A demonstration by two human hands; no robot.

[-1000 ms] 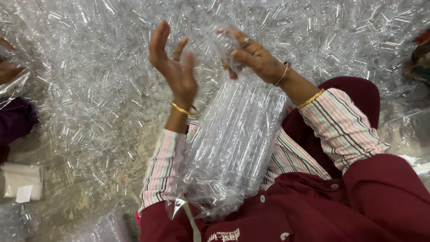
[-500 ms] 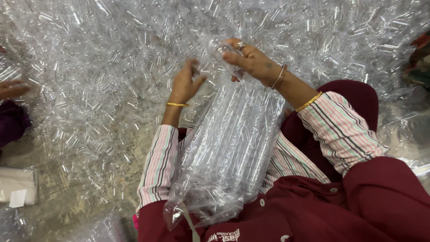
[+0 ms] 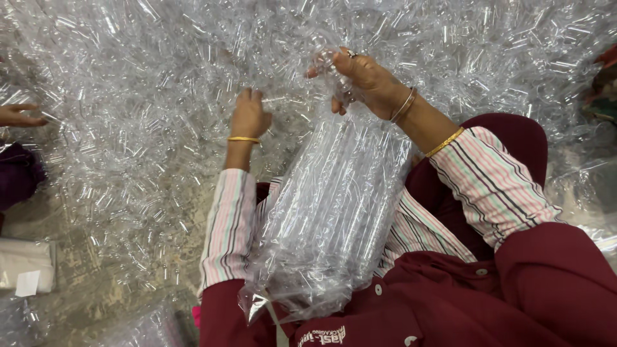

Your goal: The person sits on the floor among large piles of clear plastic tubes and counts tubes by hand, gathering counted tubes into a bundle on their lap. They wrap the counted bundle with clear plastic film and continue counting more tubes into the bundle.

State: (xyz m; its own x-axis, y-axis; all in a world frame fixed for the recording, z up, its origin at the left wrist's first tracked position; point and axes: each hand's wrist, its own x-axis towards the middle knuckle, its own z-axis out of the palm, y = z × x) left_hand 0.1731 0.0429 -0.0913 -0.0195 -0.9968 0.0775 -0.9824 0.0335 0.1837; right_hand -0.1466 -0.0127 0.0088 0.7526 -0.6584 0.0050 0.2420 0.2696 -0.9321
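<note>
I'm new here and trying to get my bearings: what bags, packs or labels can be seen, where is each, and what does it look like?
Clear plastic bag: on the person's lap, long, packed with clear tubes, its neck held by the right hand.
White packet: at the left edge on the floor, flat, with a small white label.
Printed white mark: on the maroon garment, bottom centre.
No signs or screens.

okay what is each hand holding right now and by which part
The right hand pinches the gathered top of the clear bag of tubes. The left hand rests in the loose tube pile; any grip is hidden.
</note>
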